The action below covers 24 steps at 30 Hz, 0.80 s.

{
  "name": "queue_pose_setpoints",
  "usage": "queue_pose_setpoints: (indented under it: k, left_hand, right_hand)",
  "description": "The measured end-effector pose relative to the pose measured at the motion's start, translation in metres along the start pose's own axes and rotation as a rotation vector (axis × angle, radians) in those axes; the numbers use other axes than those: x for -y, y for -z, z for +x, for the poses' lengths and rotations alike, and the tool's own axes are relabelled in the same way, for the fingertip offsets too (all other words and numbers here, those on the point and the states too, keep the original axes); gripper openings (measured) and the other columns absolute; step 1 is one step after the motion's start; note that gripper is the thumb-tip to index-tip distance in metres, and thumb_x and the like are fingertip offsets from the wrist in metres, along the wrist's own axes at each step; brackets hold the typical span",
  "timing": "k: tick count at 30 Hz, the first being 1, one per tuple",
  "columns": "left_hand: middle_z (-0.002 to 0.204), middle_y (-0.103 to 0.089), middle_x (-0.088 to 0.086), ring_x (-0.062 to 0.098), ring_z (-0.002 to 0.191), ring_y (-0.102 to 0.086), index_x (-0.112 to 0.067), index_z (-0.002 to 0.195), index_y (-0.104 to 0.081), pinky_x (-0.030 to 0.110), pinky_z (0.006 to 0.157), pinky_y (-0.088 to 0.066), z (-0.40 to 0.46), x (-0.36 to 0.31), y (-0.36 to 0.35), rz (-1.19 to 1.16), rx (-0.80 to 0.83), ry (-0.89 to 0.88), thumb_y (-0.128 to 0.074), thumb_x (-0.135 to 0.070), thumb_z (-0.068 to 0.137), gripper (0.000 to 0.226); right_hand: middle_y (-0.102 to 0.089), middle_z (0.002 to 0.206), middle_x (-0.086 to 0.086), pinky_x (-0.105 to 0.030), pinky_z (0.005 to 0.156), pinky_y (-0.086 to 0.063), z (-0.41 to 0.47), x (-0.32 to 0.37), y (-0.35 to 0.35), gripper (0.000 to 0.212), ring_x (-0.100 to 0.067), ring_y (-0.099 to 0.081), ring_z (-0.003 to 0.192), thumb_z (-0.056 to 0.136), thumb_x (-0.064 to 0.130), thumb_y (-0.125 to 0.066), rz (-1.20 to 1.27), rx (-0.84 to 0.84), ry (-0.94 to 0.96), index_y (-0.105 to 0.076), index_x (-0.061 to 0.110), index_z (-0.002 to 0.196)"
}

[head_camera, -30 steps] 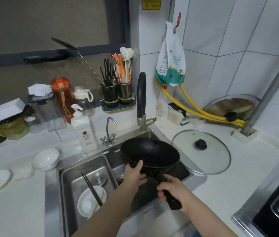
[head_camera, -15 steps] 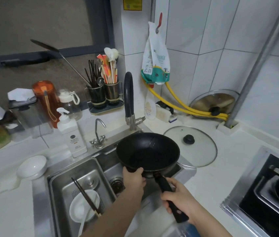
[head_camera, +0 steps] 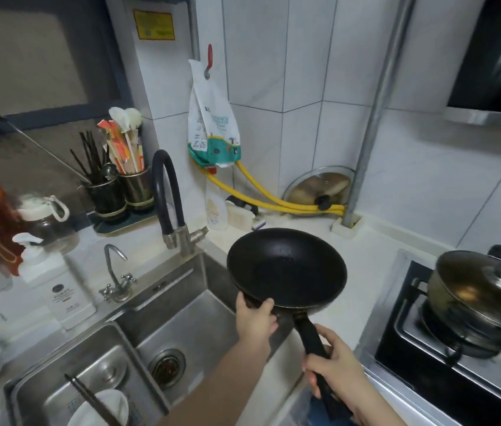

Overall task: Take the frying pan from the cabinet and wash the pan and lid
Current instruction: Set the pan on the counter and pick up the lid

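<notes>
At the tabletop beside the sink, we hold the pan level — right hand clenched on its handle, left hand gripping the rim — steady, unhurried.

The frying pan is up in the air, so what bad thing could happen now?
The frying pan hangs over the counter by the sink; the left hand pinches only its rim, so it might slip. The right hand holds the handle. Swung right, it could hit the lidded pot.
</notes>
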<state>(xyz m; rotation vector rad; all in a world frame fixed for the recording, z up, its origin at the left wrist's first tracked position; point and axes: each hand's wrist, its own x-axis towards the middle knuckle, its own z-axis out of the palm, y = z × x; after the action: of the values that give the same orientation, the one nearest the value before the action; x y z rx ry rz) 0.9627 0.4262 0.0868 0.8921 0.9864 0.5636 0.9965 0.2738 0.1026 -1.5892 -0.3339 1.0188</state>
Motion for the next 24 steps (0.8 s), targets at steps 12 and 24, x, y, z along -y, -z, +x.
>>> queue_pose_setpoints:
  k: [12,24]
  left_hand:
    - [0.128,-0.059,0.010,0.026,0.113,-0.059,-0.016,0.141,-0.040,0.037,0.100,-0.047,0.033,0.003,-0.096,0.459,0.220,-0.141,-0.067,-0.016,0.086,0.062]
    - [0.137,-0.054,0.010,0.024,0.126,-0.049,-0.017,0.146,-0.034,0.032,0.105,-0.036,0.109,0.010,-0.108,1.213,0.319,-0.463,-0.050,-0.035,0.095,0.056]
  right_hand:
    - [-0.055,0.047,-0.010,-0.026,0.042,-0.044,0.029,0.014,0.075,0.057,-0.020,-0.050,0.037,0.082,-0.010,-0.052,0.018,-0.238,0.077,-0.039,0.021,0.128]
    - [-0.056,0.059,-0.018,-0.026,0.039,-0.044,0.068,0.001,0.104,0.066,-0.021,-0.050,0.039,0.082,-0.010,-0.056,0.146,-0.333,0.036,-0.035,0.017,0.139]
